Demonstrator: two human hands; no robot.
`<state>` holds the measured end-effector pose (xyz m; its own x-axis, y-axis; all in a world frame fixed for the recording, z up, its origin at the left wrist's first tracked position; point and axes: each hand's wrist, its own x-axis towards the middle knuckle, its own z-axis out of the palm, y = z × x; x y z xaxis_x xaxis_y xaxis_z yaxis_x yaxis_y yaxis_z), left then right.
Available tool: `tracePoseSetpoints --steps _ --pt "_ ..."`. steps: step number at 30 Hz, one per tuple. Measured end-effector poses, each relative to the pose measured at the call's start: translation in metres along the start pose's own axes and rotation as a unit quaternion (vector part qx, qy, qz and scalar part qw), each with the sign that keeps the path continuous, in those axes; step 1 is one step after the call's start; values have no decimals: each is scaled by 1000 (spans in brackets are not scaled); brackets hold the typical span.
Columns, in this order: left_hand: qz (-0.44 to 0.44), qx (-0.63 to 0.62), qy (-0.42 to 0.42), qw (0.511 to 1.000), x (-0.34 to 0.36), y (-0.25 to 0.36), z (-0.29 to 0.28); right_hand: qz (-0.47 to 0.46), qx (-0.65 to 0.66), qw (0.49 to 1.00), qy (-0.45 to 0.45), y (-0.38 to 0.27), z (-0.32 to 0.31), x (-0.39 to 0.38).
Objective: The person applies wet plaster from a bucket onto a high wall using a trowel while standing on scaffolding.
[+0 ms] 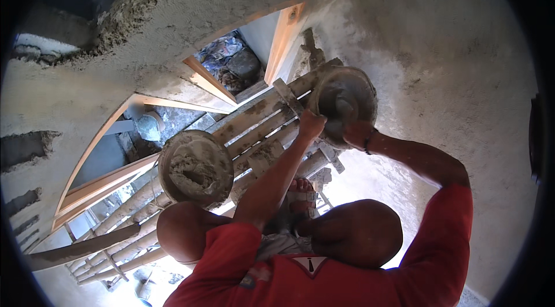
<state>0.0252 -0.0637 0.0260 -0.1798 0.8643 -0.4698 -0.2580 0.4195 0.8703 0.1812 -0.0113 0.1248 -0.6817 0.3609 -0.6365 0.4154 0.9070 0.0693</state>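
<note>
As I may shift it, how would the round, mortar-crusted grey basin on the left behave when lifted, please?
The basin is probably heavy, given the heaped grey mortar inside, which might shift when tilted; its crusted rim may feel gritty.

On planks (250,116) before me stood a bucket (355,82), with a tub (165,169) nearer on its left, mortar (201,163) in the tub; the wall (457,76) was to my right.

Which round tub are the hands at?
The right-hand tub, in the picture's upper middle: the left hand and right hand are both at its edge. The left-hand tub, holding a lumpy mix, has neither.
</note>
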Motion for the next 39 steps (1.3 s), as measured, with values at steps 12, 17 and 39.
tracePoseSetpoints --steps 12,17,39 --pt "19 -20 20 999 1 -1 4 127 -87 988 -2 62 -79 22" --pt "41 -62 43 996 5 -17 6 142 -32 986 -83 48 -28 22" --pt "117 -62 97 986 10 -21 14 216 -3 974 -71 56 -46 -21"
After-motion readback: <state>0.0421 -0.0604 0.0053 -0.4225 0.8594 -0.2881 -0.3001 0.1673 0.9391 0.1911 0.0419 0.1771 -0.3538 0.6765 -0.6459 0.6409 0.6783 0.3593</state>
